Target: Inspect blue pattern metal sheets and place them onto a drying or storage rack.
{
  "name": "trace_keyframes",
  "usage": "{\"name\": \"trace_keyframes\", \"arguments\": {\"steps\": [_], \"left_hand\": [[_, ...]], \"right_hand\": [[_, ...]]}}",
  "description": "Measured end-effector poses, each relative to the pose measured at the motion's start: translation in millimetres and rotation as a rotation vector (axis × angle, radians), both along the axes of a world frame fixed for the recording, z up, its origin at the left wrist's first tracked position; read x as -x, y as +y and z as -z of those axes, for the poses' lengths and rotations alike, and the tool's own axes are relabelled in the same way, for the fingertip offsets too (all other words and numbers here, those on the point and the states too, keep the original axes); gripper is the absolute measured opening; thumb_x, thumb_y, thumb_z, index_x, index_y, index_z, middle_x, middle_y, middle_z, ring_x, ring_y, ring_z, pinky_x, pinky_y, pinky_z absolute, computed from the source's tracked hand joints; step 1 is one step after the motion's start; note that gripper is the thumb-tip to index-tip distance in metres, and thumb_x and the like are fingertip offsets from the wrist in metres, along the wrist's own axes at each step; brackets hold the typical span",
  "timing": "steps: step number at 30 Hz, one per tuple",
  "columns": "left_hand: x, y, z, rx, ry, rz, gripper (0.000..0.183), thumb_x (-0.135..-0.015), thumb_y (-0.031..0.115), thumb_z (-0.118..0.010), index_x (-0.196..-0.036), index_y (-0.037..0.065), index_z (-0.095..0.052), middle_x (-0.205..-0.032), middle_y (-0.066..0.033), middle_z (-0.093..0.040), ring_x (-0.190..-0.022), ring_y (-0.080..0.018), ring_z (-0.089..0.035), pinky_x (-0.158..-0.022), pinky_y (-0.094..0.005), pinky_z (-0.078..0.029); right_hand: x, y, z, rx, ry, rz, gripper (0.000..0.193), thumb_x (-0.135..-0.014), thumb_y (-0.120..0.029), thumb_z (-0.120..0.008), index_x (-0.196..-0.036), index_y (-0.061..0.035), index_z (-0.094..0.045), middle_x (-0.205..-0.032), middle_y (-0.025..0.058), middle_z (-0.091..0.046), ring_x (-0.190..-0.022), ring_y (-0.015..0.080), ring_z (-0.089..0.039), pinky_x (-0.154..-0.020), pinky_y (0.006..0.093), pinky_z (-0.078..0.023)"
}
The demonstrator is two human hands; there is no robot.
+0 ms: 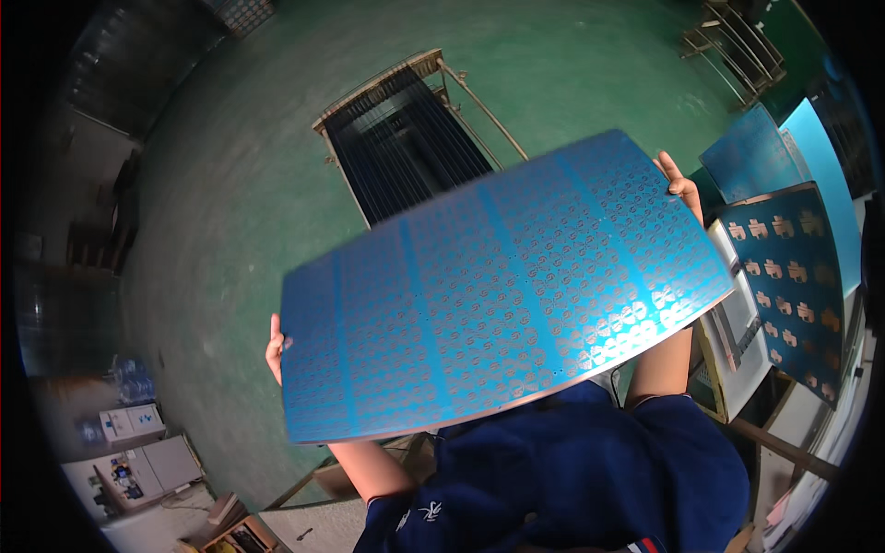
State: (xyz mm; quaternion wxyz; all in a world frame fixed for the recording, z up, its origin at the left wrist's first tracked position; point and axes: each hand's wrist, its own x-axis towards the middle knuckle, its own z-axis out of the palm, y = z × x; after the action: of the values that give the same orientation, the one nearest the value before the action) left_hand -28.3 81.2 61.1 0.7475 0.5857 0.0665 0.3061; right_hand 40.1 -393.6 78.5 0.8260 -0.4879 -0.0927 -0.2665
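A large rectangular blue sheet (498, 230) is raised in front of me, tilted with its right end farther away. Rows of small metallic-looking shapes cover its face, and light glares off the lower right part. My left hand (276, 348) is closed on the left edge, with only some fingers showing past it. At the far right corner, my right hand (680, 184) grips the other end, its fingers bent over the edge. The sheet hides most of both palms and parts of the forearms. Beyond it stands a rack (383, 147) with dark parallel bars, partly covered by the sheet.
Close on the right, a dark blue panel with larger metallic shapes (790, 240) leans beside other blue sheets (751, 152). A white board (751, 346) is next to them. Another frame stands far right (737, 46). A cabinet (166, 464) is at lower left. The floor (212, 203) is green.
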Motion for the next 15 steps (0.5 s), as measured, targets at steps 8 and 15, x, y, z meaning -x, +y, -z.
{"name": "trace_keyframes", "arguments": {"steps": [8, 15], "left_hand": [[-11, -12, -34, 0.547, 0.15, 0.107, 0.034, -0.095, 0.026, -0.04, -0.123, 0.008, -0.042, -0.119, -0.0109, -0.052, -0.105, -0.0229, -0.055, -0.089, -0.0379, -0.049], [-9, -5, -16, 0.448, 0.052, 0.158, 0.04, -0.097, 0.033, -0.033, -0.123, 0.005, -0.044, -0.12, -0.0109, -0.051, -0.109, -0.0219, -0.051, -0.098, -0.0405, -0.038]], "right_hand": [[16, 32, -36, -0.317, 0.39, -0.168, 0.041, -0.093, -0.022, -0.046, -0.129, -0.0026, -0.04, -0.12, 0.0168, -0.052, -0.103, 0.024, -0.058, -0.083, 0.0356, -0.051], [12, 27, -3, -0.283, 0.61, -0.646, 0.04, -0.089, -0.014, -0.049, -0.122, 0.0067, -0.043, -0.109, 0.0164, -0.06, -0.089, 0.0177, -0.064, -0.079, 0.0273, -0.053]]}}
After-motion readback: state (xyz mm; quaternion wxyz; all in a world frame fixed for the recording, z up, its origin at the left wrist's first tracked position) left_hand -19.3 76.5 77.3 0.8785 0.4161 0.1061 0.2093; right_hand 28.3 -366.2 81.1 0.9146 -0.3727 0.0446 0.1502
